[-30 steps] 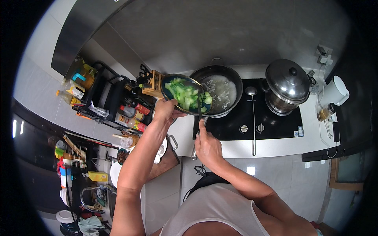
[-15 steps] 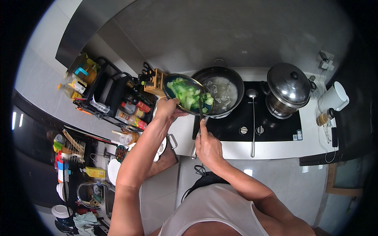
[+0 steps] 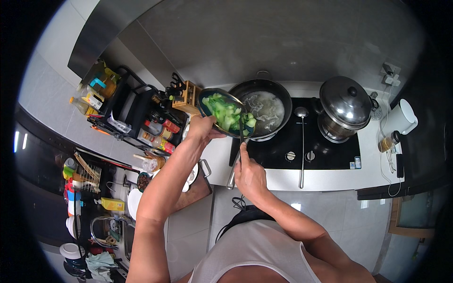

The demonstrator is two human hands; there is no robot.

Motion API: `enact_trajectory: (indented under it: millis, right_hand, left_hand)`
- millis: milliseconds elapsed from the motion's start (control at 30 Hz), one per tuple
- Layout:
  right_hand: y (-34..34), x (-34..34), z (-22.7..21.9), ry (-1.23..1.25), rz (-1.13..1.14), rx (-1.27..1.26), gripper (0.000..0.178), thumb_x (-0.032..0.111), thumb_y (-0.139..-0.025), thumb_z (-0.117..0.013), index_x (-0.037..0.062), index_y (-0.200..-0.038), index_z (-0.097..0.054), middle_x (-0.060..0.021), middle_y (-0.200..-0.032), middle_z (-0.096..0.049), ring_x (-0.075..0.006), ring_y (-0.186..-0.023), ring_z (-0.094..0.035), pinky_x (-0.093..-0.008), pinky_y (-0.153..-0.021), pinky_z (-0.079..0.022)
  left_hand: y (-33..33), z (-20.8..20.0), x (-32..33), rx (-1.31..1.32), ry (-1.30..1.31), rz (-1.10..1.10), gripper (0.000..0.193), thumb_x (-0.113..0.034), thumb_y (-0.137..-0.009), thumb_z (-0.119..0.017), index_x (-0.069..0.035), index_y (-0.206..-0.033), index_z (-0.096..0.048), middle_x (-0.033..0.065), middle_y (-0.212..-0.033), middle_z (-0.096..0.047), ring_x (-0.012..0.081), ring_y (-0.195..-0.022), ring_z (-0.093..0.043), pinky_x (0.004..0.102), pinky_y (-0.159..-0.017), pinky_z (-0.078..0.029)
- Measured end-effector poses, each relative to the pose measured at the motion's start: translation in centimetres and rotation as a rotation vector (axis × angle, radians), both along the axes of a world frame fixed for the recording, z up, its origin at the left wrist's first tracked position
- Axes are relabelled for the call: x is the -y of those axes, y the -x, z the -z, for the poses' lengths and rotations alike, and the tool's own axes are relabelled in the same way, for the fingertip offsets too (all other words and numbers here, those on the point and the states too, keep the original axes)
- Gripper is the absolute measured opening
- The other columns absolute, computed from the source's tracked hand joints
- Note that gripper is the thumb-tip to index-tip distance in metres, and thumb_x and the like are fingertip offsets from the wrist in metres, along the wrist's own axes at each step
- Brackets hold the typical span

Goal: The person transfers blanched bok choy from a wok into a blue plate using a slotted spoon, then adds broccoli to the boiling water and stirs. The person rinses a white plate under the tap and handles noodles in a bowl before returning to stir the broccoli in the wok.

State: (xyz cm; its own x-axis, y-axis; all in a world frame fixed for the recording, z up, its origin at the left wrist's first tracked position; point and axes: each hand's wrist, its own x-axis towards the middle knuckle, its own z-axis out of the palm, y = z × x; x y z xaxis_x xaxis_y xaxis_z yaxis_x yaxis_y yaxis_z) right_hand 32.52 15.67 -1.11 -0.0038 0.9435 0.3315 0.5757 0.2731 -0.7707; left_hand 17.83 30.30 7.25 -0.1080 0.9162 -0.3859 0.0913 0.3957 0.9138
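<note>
My left hand (image 3: 203, 129) grips the near-left rim of a dark bowl (image 3: 203, 107) of chopped leafy greens (image 3: 225, 113). The bowl leans to the right, its right rim overlapping the left edge of a black wok (image 3: 284, 123). Cloudy liquid with pale pieces (image 3: 264, 109) fills the wok's bottom. In my right hand (image 3: 251, 177), fingers closed and index finger stretched along it, is a slim dark utensil (image 3: 242, 128); its upper end reaches into the greens by the bowl's right rim. Its exact kind cannot be made out. The wok's handle (image 3: 231, 180) passes left of my right hand.
On the black cooktop (image 3: 325, 158) lie a long-handled ladle (image 3: 302, 141) and a lidded steel pot (image 3: 347, 106). A white kettle (image 3: 402, 117) and a jar (image 3: 389, 140) stand at right. Leftward are a knife block (image 3: 188, 96), a bottle rack (image 3: 141, 111) and a sink (image 3: 126, 236).
The bowl and both hands have stayed nearly in place. The greens have shifted slightly within the bowl, and the whole view has moved a little.
</note>
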Motion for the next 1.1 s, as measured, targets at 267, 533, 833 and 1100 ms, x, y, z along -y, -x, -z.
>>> enact_trajectory:
  millis: [267, 533, 833, 1100]
  right_hand:
    - [-0.4, -0.1, -0.1, 0.017, -0.008, 0.077, 0.059, 0.008, -0.087, -0.061, -0.0111, -0.14, -0.044, -0.021, -0.067, -0.062, -0.0363, -0.055, -0.063, -0.0459, -0.053, -0.051]
    - [-0.3, -0.2, -0.1, -0.008, 0.001, 0.125, 0.058, 0.009, -0.087, -0.061, -0.0104, -0.14, -0.046, -0.0205, -0.066, -0.061, -0.0354, -0.052, -0.062, -0.0452, -0.05, -0.051]
    - [-1.6, -0.5, -1.3, -0.035, -0.036, 0.277, 0.059, 0.009, -0.088, -0.059, -0.0059, -0.142, -0.044, -0.0204, -0.067, -0.058, -0.0369, -0.051, -0.061, -0.0479, -0.046, -0.05]
    - [-6.2, -2.3, -2.4, -0.196, -0.045, 0.366, 0.06, 0.01, -0.087, -0.061, 0.0012, -0.144, -0.046, -0.0221, -0.072, -0.059, -0.0365, -0.049, -0.061, -0.0467, -0.046, -0.051]
  left_hand:
    - [0.3, 0.7, -0.5, 0.024, 0.017, -0.012, 0.026, -0.003, -0.093, -0.049, 0.017, -0.107, -0.055, 0.0277, -0.093, -0.069, 0.0377, -0.076, -0.072, 0.0465, -0.068, -0.066]
    - [1.0, 1.6, -0.4, 0.121, 0.015, -0.004, 0.026, -0.003, -0.093, -0.048, 0.017, -0.109, -0.054, 0.0285, -0.093, -0.068, 0.0387, -0.077, -0.073, 0.0473, -0.069, -0.066]
    - [4.0, 5.9, 1.2, 0.471, 0.004, -0.031, 0.034, 0.001, -0.089, -0.048, 0.016, -0.12, -0.05, 0.031, -0.115, -0.062, 0.0439, -0.102, -0.067, 0.0475, -0.085, -0.063]
    - [5.5, 9.8, 3.7, 0.715, -0.081, -0.076, 0.034, 0.001, -0.092, -0.046, 0.016, -0.122, -0.046, 0.0319, -0.12, -0.06, 0.0442, -0.103, -0.067, 0.0506, -0.09, -0.061]
